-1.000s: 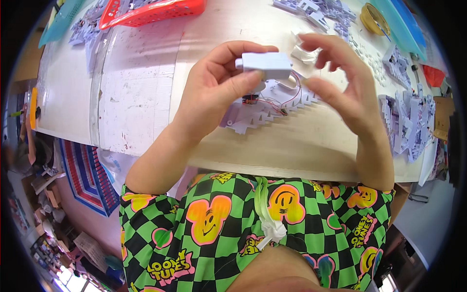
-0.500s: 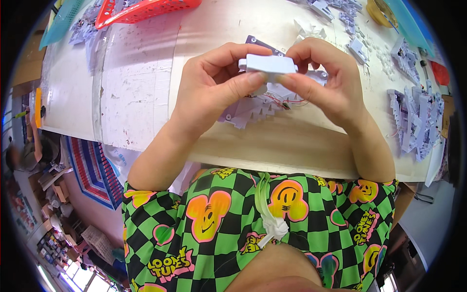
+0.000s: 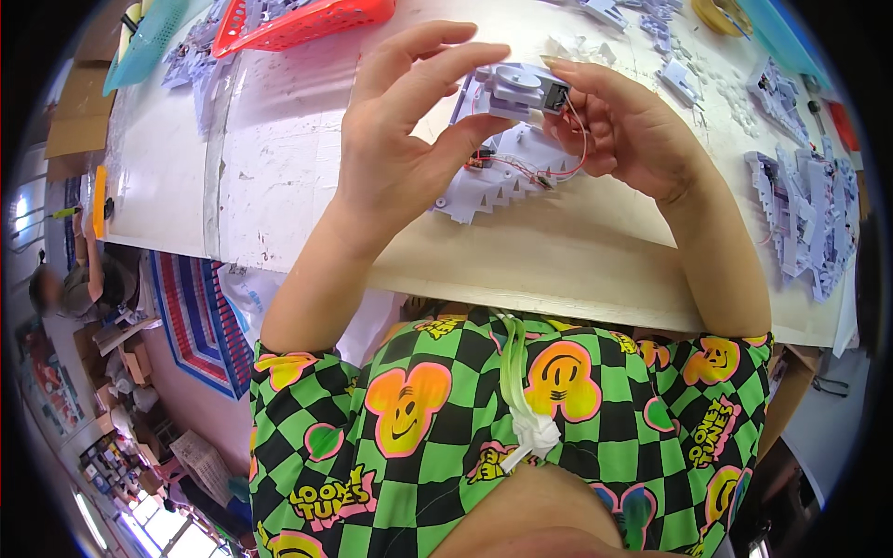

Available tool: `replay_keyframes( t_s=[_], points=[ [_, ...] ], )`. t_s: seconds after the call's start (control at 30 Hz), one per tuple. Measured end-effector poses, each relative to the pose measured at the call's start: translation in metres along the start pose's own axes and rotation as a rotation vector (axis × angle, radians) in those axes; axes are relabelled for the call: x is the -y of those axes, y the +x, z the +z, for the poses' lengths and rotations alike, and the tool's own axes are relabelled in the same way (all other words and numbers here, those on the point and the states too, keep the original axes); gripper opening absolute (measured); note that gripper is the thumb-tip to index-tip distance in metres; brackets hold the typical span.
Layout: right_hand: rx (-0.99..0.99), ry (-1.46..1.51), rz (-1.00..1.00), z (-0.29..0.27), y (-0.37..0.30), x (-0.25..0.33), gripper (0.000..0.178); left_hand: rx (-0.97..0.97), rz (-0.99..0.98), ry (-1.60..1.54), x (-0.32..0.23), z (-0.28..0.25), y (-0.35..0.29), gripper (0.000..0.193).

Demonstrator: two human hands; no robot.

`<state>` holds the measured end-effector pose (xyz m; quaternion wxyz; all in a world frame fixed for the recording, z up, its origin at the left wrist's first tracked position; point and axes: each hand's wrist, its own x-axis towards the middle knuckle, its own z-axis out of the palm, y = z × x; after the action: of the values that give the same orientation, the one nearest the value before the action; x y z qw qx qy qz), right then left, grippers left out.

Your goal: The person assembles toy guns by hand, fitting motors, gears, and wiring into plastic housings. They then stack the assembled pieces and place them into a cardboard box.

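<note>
A small pale lilac plastic housing [image 3: 513, 91] is held up above the table, its round boss and a dark block at its right end now showing. My right hand [image 3: 625, 121] grips it by that right end, the index finger on top and the other fingers curled beneath. Around its left side my left hand [image 3: 400, 126] is spread, fingers apart, the thumb by the lower edge; whether the thumb touches cannot be told. Thin red and white wires [image 3: 584, 149] loop from the housing to a toothed lilac plastic panel [image 3: 493, 191] lying on the table below, partly hidden by my hands.
A red basket [image 3: 307, 30] stands at the back left beside a teal basket [image 3: 149, 46] and lilac parts. More toothed lilac parts [image 3: 805, 214] are piled at the right. White bits and a yellow bowl [image 3: 721, 17] lie at the back right. A person [image 3: 74, 288] is at far left.
The housing has turned over, from its smooth face to the side with the round boss and wires. My left hand has loosened, its fingers lifting off and spreading; my right hand keeps hold.
</note>
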<state>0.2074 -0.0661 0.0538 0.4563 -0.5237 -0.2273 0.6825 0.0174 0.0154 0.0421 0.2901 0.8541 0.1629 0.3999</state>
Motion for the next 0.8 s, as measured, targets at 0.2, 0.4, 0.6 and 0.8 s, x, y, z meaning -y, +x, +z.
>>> replay_keyframes(
  t_s=[0.2,0.4,0.6,0.8],
  points=[
    [0.100,0.023,0.082,0.003,-0.006,-0.004,0.029,-0.005,0.114,0.165,-0.014,-0.002,0.001,0.036],
    [0.155,0.035,0.048,0.001,-0.001,-0.007,0.033,0.022,0.169,0.225,-0.026,-0.007,0.009,0.046],
    [-0.017,-0.217,-0.093,-0.013,-0.002,0.017,0.018,0.048,-0.128,0.104,0.005,-0.036,-0.014,0.050],
    [-0.118,-0.613,-0.421,-0.029,0.001,0.014,0.028,0.225,-0.803,-0.136,0.017,-0.023,-0.037,0.032]
  ],
)
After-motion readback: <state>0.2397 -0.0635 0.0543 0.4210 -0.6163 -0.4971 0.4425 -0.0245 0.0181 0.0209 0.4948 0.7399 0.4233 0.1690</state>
